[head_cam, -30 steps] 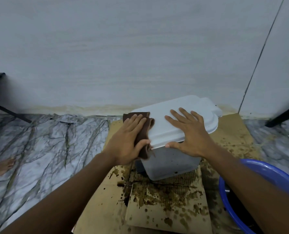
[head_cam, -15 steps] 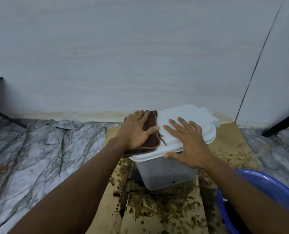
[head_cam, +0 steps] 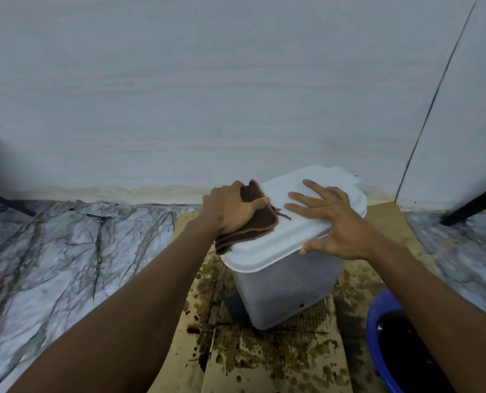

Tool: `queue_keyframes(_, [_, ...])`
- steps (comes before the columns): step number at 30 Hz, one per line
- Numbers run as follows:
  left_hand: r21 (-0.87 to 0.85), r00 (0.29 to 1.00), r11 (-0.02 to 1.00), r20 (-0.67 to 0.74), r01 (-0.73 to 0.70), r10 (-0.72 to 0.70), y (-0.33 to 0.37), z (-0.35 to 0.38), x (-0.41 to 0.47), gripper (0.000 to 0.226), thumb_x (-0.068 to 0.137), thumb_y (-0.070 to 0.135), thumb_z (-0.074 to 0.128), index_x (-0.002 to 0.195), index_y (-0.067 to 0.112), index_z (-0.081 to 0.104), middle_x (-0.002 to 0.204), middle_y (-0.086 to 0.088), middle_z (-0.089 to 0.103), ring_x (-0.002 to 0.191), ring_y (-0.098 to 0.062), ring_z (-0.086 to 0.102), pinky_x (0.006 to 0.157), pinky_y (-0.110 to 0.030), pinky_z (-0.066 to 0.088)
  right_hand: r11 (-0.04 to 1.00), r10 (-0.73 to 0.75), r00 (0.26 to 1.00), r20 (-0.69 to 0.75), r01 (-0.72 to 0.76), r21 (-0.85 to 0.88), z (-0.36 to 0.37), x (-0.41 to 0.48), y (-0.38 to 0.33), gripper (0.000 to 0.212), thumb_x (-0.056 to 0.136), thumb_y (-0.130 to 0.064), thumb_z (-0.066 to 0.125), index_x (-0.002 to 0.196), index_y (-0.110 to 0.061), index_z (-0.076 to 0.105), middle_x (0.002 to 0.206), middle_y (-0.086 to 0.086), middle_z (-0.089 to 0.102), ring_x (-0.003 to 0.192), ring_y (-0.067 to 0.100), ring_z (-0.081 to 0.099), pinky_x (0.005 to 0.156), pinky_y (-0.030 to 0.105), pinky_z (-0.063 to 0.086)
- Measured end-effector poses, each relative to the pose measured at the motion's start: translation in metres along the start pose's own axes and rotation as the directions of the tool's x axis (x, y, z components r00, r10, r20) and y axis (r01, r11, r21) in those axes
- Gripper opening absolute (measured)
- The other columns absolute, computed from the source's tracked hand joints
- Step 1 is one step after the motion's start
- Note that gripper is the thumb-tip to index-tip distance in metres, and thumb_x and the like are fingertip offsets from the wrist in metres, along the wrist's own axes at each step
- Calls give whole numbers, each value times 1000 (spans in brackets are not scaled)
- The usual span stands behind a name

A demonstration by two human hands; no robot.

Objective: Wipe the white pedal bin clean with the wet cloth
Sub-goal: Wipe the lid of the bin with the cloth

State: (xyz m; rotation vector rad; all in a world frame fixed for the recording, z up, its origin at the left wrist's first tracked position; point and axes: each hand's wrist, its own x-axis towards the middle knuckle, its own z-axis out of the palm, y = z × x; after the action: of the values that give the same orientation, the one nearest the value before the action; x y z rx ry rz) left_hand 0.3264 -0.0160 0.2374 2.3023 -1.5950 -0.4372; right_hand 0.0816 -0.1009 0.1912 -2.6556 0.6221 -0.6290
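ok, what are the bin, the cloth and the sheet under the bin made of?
The pedal bin looks like moulded plastic: matte white, with a smooth stepped lid rim. The cloth is brown fabric, probably towelling: soft folds, a stitched hem, a loose thread. The sheet is likely corrugated cardboard: tan, ribbed near the bin, dark stains.

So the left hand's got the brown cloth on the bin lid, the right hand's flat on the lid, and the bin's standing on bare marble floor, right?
No. The head view shows the bin standing on stained cardboard, not the marble floor. The left hand holds the brown cloth on the lid, and the right hand lies flat there.
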Motion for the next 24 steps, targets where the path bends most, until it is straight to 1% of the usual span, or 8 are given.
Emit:
queue_keyframes(2, [-42, 1000, 999, -21, 11, -12, 1, 4, -4, 91, 68, 91, 42, 128, 23, 55, 116, 1, 68, 102, -25, 63, 94, -49, 51, 1000, 9, 1000, 8, -9, 28, -5, -4, 2, 87, 62, -59, 79, 141, -46, 45, 157, -21, 31, 153, 7, 1, 119, 39, -4])
queue_keyframes(6, [-86, 999, 996, -51, -15, 11, -6, 11, -12, 80, 77, 83, 56, 128, 22, 54, 114, 0, 67, 99, -24, 64, 89, -44, 55, 999, 26, 998, 65, -25, -20, -3, -17, -5, 93, 59, -55, 84, 142, -49, 41, 158, -23, 25, 152, 5, -4, 119, 39, -12])
queue_keyframes(8, [-56, 998, 997, -52, -46, 43, -7, 10, -14, 79, 79, 82, 56, 130, 22, 54, 113, 0, 67, 98, -23, 64, 88, -44, 55, 997, 43, 997, 66, -38, -70, -2, -21, -9, 96, 60, -56, 82, 143, -50, 35, 159, -23, 22, 152, 4, -2, 120, 36, -14])
queue_keyframes(10, [-53, 997, 996, -34, -68, 67, -8, 10, -15, 81, 80, 83, 52, 133, 21, 53, 115, -1, 67, 98, -22, 63, 88, -44, 54, 991, 27, 999, 36, -22, -131, 2, -24, -13, 94, 64, -56, 78, 146, -46, 33, 161, -19, 21, 153, 7, 3, 121, 38, -14])
queue_keyframes(14, [-89, 998, 995, 31, -51, 54, -7, 10, -17, 75, 84, 81, 51, 133, 24, 54, 116, 3, 68, 96, -19, 65, 89, -42, 55, 979, -38, 997, -71, 23, -200, 18, -29, -14, 88, 70, -36, 81, 148, -38, 39, 160, -9, 29, 152, 17, 18, 122, 51, -3])
queue_keyframes(17, [-140, 999, 990, 35, -35, 40, -7, 9, -13, 74, 81, 80, 57, 129, 25, 58, 115, 3, 68, 94, -16, 65, 87, -39, 56, 980, -90, 986, -137, 64, -187, 22, -30, -8, 90, 68, -24, 85, 146, -35, 44, 158, -6, 35, 150, 19, 23, 121, 50, 2])
queue_keyframes(21, [-282, 999, 959, 30, 32, -24, -8, 5, -11, 73, 78, 71, 70, 129, 19, 63, 118, 1, 67, 95, -15, 64, 74, -28, 50, 973, -172, 969, -179, 138, -187, 24, -26, -5, 79, 76, -30, 80, 147, -33, 44, 156, -3, 40, 149, 22, 27, 118, 56, 9])
queue_keyframes(24, [-238, 999, 971, -31, 24, -32, -9, 2, -23, 72, 79, 73, 68, 126, 18, 62, 109, 4, 66, 92, -16, 65, 76, -29, 52, 966, -212, 956, -202, 173, -194, 24, -19, 0, 70, 80, -27, 78, 144, -26, 49, 154, 2, 44, 147, 26, 31, 118, 60, 14])
